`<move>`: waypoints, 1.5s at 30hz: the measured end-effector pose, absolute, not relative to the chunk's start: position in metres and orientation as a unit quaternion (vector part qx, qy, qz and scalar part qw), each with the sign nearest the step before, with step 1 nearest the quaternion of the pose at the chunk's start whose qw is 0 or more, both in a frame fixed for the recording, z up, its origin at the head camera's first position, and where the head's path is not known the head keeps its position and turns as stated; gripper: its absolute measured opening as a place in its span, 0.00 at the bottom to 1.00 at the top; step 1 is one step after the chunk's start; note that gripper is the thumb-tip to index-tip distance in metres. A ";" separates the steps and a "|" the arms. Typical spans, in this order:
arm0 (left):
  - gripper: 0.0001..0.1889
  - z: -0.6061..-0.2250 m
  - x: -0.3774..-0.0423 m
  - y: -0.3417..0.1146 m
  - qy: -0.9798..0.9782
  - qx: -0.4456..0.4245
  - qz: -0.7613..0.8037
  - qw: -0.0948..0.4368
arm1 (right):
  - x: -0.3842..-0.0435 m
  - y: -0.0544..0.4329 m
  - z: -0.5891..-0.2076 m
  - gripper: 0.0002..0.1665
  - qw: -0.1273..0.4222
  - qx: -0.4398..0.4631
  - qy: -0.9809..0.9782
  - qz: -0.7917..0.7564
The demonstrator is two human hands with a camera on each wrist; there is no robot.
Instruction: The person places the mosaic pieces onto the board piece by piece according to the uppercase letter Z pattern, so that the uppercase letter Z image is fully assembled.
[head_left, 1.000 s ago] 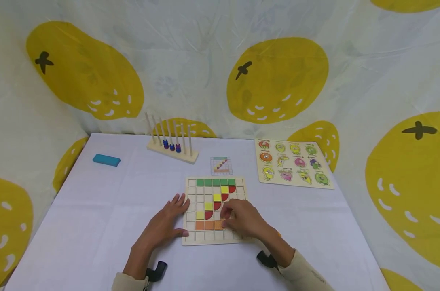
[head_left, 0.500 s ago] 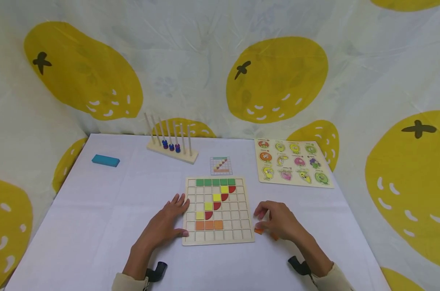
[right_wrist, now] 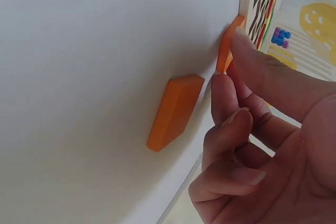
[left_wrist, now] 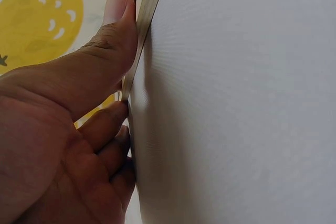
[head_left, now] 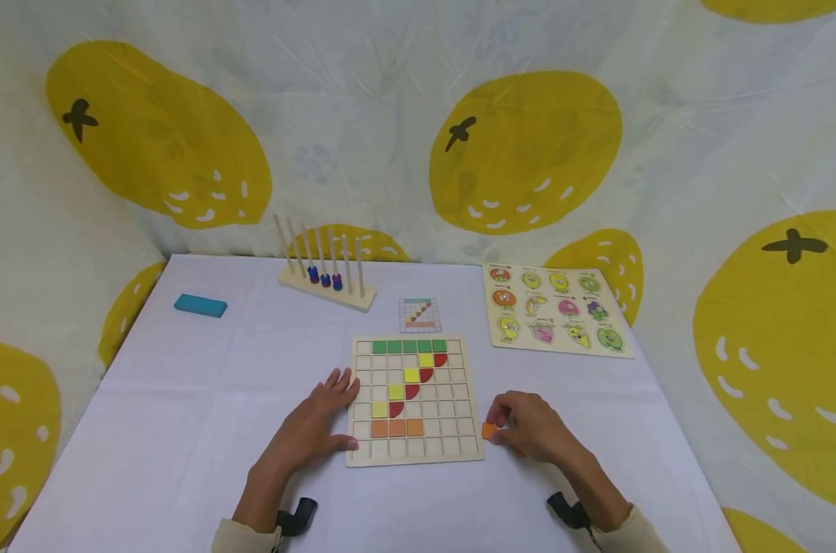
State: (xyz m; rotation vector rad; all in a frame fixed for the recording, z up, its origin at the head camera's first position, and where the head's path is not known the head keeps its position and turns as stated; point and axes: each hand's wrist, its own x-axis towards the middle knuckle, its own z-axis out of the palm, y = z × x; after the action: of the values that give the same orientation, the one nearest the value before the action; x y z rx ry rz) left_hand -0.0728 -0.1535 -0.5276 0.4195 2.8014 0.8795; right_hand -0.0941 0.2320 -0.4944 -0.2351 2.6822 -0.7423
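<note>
A wooden grid board [head_left: 452, 445] holds green, yellow and orange square tiles and red quarter-round tiles. My left hand [head_left: 316, 420] rests at the board's left edge, its thumb and fingertips touching the rim with fingers extended. Just off the board's right edge, my right hand [head_left: 532, 428] pinches an orange square tile [head_left: 489, 431] between thumb and fingers. The right wrist view shows that held tile [right_wrist: 226, 45] beside the board's edge. A second orange tile [right_wrist: 176, 113] lies on the cloth near the curled fingers; in the head view the hand mostly hides it.
Behind the board lies a small pattern card [head_left: 419, 316]. A peg stand [head_left: 328, 288] with several beads is at the back, left of the card. A fruit puzzle board [head_left: 559, 311] lies back right, a blue block [head_left: 200, 306] far left. Fruit-print cloth walls surround the white table.
My right hand has moved from over the board's orange row to the right of the board, where it now pinches an orange tile. The left hand has stayed put.
</note>
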 end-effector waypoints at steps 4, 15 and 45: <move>0.56 -0.528 -0.072 -0.154 0.939 0.139 0.302 0.084 | -0.093 0.229 -0.495 0.16 0.181 -0.089 0.942 -0.268; 0.56 -0.528 -0.072 -0.154 0.939 0.141 0.302 0.083 | -0.099 0.223 -0.491 0.16 0.144 -0.083 0.947 -0.273; 0.56 -0.530 -0.073 -0.154 0.940 0.138 0.299 0.083 | -0.105 0.139 -0.498 0.14 0.139 -0.182 0.941 -0.251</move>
State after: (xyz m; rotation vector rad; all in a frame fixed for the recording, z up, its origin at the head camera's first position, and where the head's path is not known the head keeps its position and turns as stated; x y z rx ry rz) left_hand -0.0726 -0.1538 -0.5305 0.4129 2.8075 0.8939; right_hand -0.1049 0.1393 -0.4978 -0.5247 2.7185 -0.7254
